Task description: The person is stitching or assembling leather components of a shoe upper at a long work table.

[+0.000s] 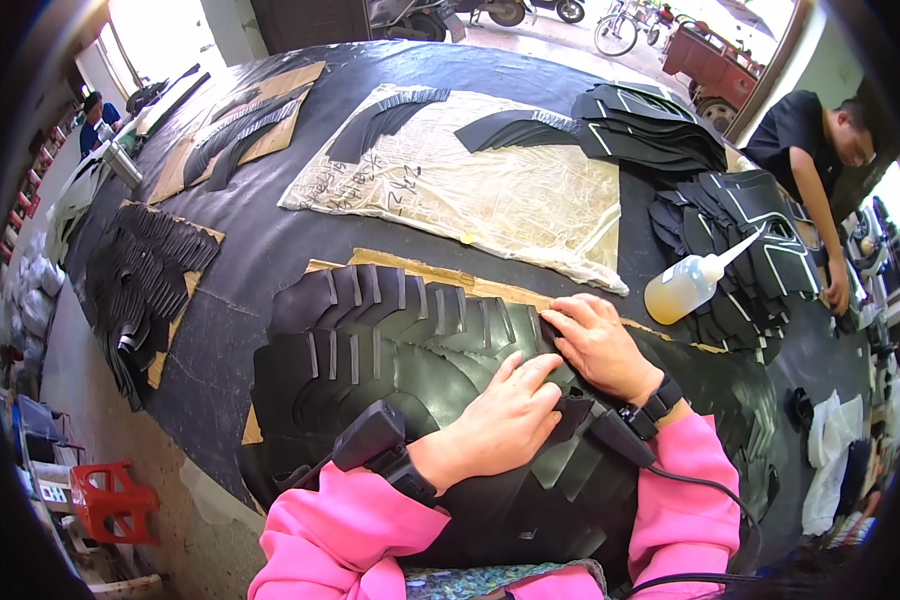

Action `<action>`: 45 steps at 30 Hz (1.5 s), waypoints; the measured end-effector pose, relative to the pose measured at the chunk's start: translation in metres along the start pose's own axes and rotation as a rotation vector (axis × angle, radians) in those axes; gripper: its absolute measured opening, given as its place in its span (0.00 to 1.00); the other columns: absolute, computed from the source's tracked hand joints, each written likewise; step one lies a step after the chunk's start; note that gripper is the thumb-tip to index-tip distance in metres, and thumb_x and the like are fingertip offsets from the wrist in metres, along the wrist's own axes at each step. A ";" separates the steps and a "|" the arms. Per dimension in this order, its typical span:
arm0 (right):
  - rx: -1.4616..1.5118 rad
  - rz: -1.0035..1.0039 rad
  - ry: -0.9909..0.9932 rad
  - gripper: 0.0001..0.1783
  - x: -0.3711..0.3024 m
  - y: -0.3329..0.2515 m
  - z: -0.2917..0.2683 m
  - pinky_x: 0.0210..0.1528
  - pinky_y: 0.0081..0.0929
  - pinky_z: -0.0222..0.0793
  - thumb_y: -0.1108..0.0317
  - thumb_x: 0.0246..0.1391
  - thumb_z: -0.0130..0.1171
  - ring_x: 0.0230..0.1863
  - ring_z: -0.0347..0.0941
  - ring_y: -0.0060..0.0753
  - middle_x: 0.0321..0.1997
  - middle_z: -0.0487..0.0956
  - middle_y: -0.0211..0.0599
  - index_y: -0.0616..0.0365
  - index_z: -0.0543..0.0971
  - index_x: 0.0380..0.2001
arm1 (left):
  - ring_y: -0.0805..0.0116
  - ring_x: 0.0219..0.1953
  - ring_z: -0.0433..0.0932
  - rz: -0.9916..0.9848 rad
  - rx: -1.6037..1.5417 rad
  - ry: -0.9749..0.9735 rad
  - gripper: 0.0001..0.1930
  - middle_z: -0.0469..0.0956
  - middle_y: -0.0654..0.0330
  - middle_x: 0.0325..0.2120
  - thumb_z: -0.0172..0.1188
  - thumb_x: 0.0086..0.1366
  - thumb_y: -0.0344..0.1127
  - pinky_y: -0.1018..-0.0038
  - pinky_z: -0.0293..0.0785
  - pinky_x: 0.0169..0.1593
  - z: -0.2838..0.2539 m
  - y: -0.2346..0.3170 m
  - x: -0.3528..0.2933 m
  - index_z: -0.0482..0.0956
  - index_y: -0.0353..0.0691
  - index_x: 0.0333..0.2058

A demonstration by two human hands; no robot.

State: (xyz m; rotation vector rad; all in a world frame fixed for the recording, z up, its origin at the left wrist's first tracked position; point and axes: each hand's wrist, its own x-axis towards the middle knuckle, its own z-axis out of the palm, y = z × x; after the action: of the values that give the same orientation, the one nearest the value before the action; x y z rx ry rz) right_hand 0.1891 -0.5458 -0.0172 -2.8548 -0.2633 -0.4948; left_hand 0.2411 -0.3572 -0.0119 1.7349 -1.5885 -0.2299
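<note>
Overlapping black leather-like pieces [425, 375] with folded strip edges lie in front of me, on brown cardboard [420, 268]. My left hand [500, 420] is bent over them, its fingers curled on a small black piece [568, 418]. Just right of it and farther away, my right hand [602, 345] has its fingers bent down onto the edge of a black piece. The fingertips of both hands are partly hidden, and the two hands nearly meet. Each wrist wears a black strap, with a dark device at the left wrist.
A glue bottle [682, 288] with a pointed nozzle lies tilted against stacked black pieces [735, 235] at right. Farther off are a cream wrapped board [490, 205] and cardboard with curved strips [260, 130]. Another person [815, 150] works at far right. A red stool [113, 503] stands lower left.
</note>
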 end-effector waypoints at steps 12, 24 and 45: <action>-0.139 0.014 -0.190 0.29 -0.013 -0.005 -0.033 0.59 0.40 0.46 0.54 0.47 0.54 0.58 0.54 0.42 0.57 0.61 0.40 0.56 0.65 0.51 | 0.75 0.36 0.73 -0.550 -1.579 0.588 0.09 0.73 0.59 0.35 0.46 0.60 0.28 0.78 0.71 0.41 -0.027 -0.016 0.000 0.69 0.35 0.39; 0.698 0.283 0.082 0.19 0.012 -0.081 -0.053 0.29 0.20 0.65 0.70 0.36 0.65 0.25 0.65 0.23 0.28 0.67 0.32 0.60 0.70 0.32 | 0.68 0.48 0.68 -0.460 -1.617 0.180 0.24 0.67 0.57 0.45 0.55 0.59 0.40 0.72 0.65 0.51 -0.024 -0.005 -0.003 0.61 0.36 0.51; 0.688 0.389 0.096 0.08 0.007 -0.081 -0.053 0.32 0.24 0.68 0.76 0.44 0.52 0.29 0.72 0.33 0.28 0.74 0.40 0.64 0.74 0.31 | 0.82 0.37 0.67 -0.556 -1.412 0.212 0.16 0.70 0.67 0.36 0.55 0.60 0.36 0.83 0.65 0.39 -0.021 -0.007 -0.004 0.67 0.37 0.44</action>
State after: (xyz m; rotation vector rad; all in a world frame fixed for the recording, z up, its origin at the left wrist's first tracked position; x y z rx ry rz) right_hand 0.1614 -0.4810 0.0500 -2.1300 0.1237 -0.3653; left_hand 0.2579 -0.3460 -0.0032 0.9028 -0.4018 -1.0788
